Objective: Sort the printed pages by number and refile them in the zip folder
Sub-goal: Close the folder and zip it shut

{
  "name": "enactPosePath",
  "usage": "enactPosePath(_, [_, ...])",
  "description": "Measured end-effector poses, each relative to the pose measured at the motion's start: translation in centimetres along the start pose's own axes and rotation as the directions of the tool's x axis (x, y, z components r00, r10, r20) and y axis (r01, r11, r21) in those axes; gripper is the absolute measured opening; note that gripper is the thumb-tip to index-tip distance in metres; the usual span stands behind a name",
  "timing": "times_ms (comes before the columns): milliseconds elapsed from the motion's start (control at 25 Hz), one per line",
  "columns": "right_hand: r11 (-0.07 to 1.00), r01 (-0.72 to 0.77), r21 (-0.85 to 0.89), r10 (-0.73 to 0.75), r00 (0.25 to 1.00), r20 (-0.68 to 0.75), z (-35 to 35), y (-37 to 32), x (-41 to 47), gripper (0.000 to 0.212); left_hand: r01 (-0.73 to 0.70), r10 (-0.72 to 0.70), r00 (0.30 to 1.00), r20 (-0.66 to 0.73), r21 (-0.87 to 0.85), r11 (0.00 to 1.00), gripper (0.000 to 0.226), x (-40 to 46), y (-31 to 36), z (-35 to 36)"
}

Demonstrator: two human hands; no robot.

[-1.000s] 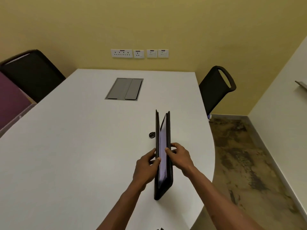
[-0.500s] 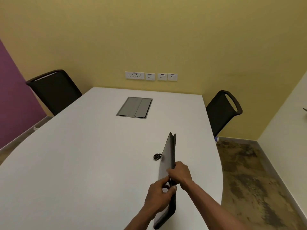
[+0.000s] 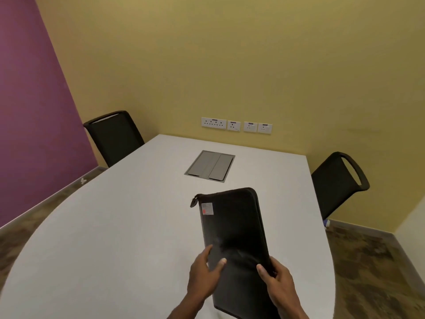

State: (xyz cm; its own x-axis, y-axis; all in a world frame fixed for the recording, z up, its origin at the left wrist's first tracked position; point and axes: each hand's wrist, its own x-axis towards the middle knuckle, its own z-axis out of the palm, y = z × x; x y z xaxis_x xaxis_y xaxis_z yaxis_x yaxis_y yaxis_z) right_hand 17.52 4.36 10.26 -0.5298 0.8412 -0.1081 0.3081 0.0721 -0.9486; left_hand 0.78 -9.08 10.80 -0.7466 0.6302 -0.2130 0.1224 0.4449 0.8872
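Black zip folder (image 3: 234, 229), seemingly closed, tilted above table.

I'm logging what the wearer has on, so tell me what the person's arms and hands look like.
Both forearms are bare, with no sleeves in view. The left hand and right hand wear no gloves, and no rings, watch or wristband show. The nails look short and unpainted.
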Motion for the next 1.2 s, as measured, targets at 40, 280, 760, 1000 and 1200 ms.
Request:
enactPosePath(40, [0.999, 0.005, 0.047, -0.006, 1.000, 0.023, 0.0, 0.3, 0.0, 0.021, -0.005, 0.004, 0.998, -0.060, -0.008, 1.000, 0.072, 0.9, 0.6, -1.1])
enactPosePath(280, [0.975, -0.053, 0.216, 0.015, 0.985, 0.174, -0.2, 1.8, -0.3, 0.025, 0.035, -0.095, 0.986, -0.137, -0.388, 0.921, 0.087, 5.6, 3.4, -8.1])
enactPosePath(760, [0.978, -0.117, -0.175, 0.141, 0.981, 0.132, 0.2, 6.5, 2.4, 0.031, -0.203, 0.172, 0.975, -0.140, -0.245, 0.948, 0.083, 2.8, 3.9, -9.1])
enactPosePath(1000, [0.928, -0.204, -0.312, 0.230, 0.972, 0.051, 0.6, 6.3, 2.9, 0.044, -0.218, 0.197, 0.973, -0.120, -0.192, 0.957, 0.095, 2.4, 3.8, -9.4])
enactPosePath(1200, [0.946, -0.137, -0.294, 0.154, 0.987, 0.038, 0.1, 2.9, 1.4, 0.057, -0.133, 0.097, 0.983, -0.155, -0.242, 0.961, 0.103, 2.7, 3.0, -9.2])
